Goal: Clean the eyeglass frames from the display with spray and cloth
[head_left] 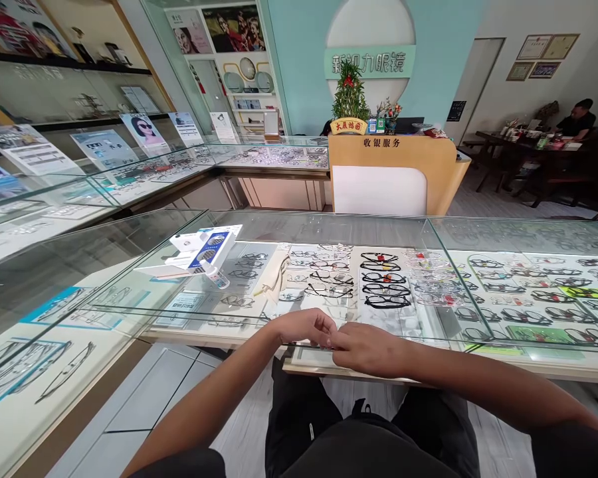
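Note:
My left hand (306, 328) and my right hand (371, 349) meet above the front edge of a glass display case (299, 216). Both have curled fingers, and their fingertips touch or nearly touch. Whatever lies between the fingers, if anything, is hidden. Just below them, a pale drawer or tray (309, 358) juts out from the case. Behind my hands are several black eyeglasses (386, 279) in a column, with lighter frames (433, 279) to their right. Left of the column lie more eyeglasses (329, 284) and a beige cloth (274, 273).
A small white bottle (214, 273) and a blue-and-white folded display card (206, 252) stand on the left. More glass cases (94, 182) run along the left side. Beyond is a wooden cashier counter (393, 156) with plants. A person (577, 121) sits at a dark table, far right.

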`<state>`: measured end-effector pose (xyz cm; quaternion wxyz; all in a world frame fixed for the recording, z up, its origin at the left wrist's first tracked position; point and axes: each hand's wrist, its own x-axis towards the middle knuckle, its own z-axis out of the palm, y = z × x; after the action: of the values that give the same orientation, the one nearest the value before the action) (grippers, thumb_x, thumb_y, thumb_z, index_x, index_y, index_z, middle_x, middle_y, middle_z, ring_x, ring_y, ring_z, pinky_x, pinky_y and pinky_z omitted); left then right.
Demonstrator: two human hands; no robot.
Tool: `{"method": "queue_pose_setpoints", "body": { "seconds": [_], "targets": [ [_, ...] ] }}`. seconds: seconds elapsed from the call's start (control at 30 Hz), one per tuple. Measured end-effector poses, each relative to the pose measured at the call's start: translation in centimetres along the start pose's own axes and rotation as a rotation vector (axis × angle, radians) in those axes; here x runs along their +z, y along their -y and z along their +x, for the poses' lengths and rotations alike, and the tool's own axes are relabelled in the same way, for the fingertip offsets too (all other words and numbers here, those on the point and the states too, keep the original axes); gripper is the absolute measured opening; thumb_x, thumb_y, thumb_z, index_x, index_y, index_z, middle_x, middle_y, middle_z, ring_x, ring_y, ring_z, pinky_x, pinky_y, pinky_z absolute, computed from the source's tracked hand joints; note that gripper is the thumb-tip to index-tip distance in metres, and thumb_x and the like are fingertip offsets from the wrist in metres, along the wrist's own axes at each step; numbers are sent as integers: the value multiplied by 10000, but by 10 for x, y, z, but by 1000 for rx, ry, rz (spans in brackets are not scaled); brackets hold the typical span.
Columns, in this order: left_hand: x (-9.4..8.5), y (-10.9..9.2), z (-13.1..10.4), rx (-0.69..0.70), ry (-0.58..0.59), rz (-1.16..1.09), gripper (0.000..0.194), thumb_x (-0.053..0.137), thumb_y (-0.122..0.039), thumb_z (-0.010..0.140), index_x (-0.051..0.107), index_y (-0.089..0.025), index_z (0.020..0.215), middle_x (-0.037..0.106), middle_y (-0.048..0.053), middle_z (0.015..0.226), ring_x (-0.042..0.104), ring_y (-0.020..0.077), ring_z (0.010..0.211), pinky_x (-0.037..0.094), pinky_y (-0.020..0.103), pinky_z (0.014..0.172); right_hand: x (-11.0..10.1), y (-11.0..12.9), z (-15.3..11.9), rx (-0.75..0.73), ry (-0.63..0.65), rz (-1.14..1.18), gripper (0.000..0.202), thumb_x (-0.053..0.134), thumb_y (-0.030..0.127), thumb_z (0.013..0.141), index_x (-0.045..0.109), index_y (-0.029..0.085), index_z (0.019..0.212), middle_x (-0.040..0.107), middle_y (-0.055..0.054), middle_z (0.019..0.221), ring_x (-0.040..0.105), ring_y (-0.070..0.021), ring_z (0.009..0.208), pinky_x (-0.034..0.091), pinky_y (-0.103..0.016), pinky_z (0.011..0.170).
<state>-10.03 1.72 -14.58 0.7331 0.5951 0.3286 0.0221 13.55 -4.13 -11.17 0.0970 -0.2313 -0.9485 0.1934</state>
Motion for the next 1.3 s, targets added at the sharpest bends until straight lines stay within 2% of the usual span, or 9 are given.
{"method": "queue_pose_setpoints", "body": {
  "seconds": [0.13,0.3,0.43,0.53,0.7,0.83,1.03,1.13,1.3],
  "targets": [
    [0,2,2,-9,38,-17,308,974,-388,675,811,-188,842,700,-5,731,542,97,664,394,212,621,-4,4,-1,-37,-3,-38,166,548,195,1035,655,225,1158,699,-19,908,537,-187,758,347,-323,651],
    [1,12,9,-12,131,-64,338,1003,-330,594,800,-180,819,698,-19,668,585,108,613,447,202,569,-6,8,-3,-262,30,-229,169,512,212,1096,671,191,1040,727,-49,1036,544,-180,820,322,-333,657],
    [5,26,18,52,271,-189,340,1008,-284,578,759,-128,748,637,-33,564,530,78,481,422,182,479,-9,16,-5,-267,78,-284,184,491,212,1104,662,167,1053,725,-48,1064,529,-166,818,310,-331,662],
    [10,31,20,67,298,-238,366,1018,-284,554,729,-118,705,614,-35,536,526,80,455,414,182,453,-15,20,-7,-302,89,-303,196,491,188,1095,660,169,998,722,-51,1077,516,-162,811,298,-336,667],
    [18,27,15,62,148,-321,401,1035,-285,544,778,-117,802,712,-4,649,602,91,552,462,174,515,-25,20,-13,-280,79,-281,247,473,198,1102,655,188,935,704,-47,1010,523,-171,832,308,-323,673],
    [20,20,10,8,83,-352,426,1049,-327,535,767,-113,772,695,-2,641,565,68,528,420,167,490,-25,17,-15,-261,34,-298,288,424,201,1115,680,176,984,717,-72,1046,543,-184,845,344,-331,689],
    [18,10,7,-29,-47,-206,411,1011,-418,603,777,-123,766,711,23,664,551,74,534,397,188,494,-14,9,-16,-235,33,-319,308,395,207,1136,699,174,1176,732,-86,1234,596,-189,889,385,-334,731],
    [17,6,8,-40,-65,-150,423,1013,-435,575,763,-130,726,708,23,656,546,79,542,401,198,510,-11,6,-17,-182,30,-265,286,438,209,1119,651,159,1303,743,-92,1207,599,-204,878,392,-346,720],
    [19,-1,11,-28,-114,-139,448,1020,-448,550,754,-133,727,675,4,620,512,77,539,365,208,517,-12,1,-20,-178,19,-267,265,430,183,1102,684,174,1181,733,-93,1087,575,-214,841,362,-349,704]
  ]
}}
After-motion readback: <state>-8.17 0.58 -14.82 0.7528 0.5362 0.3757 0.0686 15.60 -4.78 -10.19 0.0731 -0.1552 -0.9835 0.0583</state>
